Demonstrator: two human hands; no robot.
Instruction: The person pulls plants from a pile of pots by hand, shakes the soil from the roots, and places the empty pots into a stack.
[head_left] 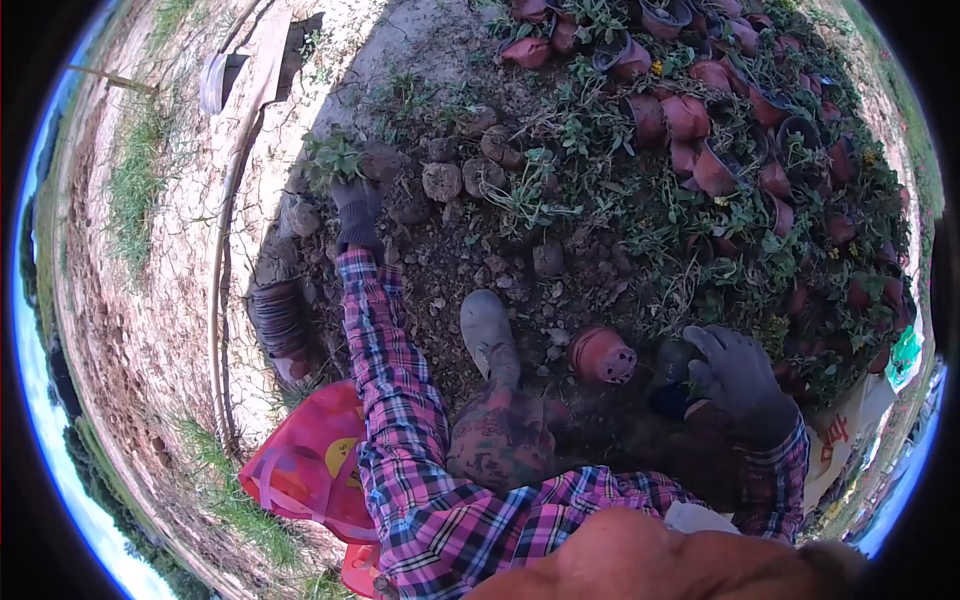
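Observation:
My left hand [356, 212], in a dark glove, reaches far out to the soil beside a small green plant [332, 156], fingers curled down on the ground near clods of earth. My right hand [738, 375], also gloved, is closed around the rim of a dark plant pot [672, 382] near my knee. An empty reddish pot [602, 355] lies on its side just left of it. My shoe [487, 330] rests on the dirt between the hands.
A heap of reddish pots [700, 140] with green seedlings fills the upper right. Stones [441, 181] lie in the soil. A thin hose [222, 250] runs along cracked dry ground at left. A pink bag [305, 465] sits by my left side.

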